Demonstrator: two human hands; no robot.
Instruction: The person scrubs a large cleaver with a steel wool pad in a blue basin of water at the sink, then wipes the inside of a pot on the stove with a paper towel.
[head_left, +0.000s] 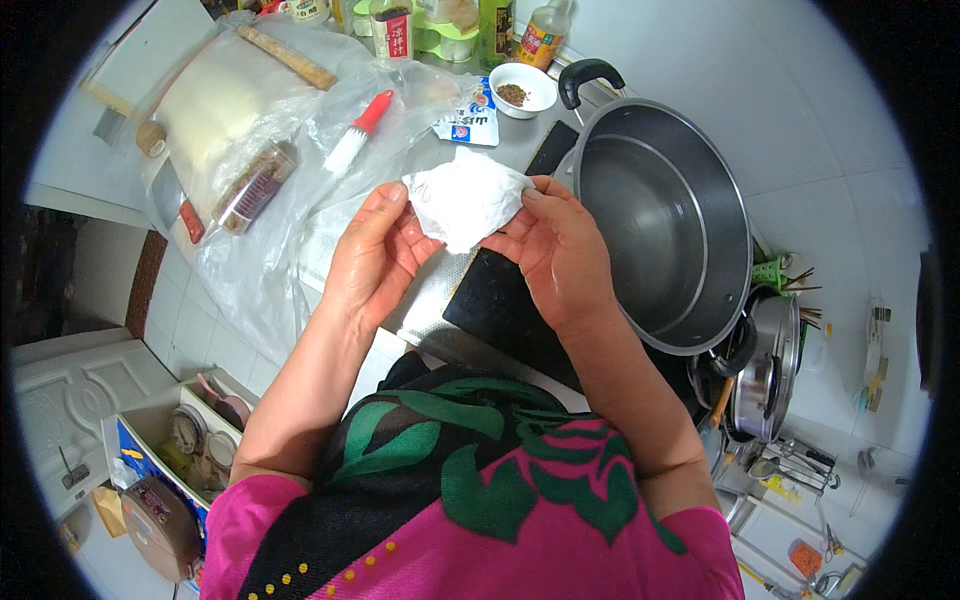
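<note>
A small crumpled white piece of thin cloth or paper (469, 201) is stretched between my two hands; I cannot tell which material it is. My left hand (384, 247) pinches its left edge between thumb and fingers. On the opposite side, my right hand (559, 244) grips the right edge the same way. Both hands look wet and hover above the metal counter. To the right of my right hand stands a large dark two-handled pot (645, 225) with nothing visible inside. Beyond the white piece sit a white bowl (536, 88) of brown spices and an opened printed packet (472, 120).
Clear plastic sheeting (262, 277) drapes over the counter's left side, near a red-handled brush (360, 131), a jar (253, 187) and a rolling pin (286, 56). Bottles (391, 30) line the back. A steel pot (769, 367) stands at right; a rice cooker (161, 525) is lower left.
</note>
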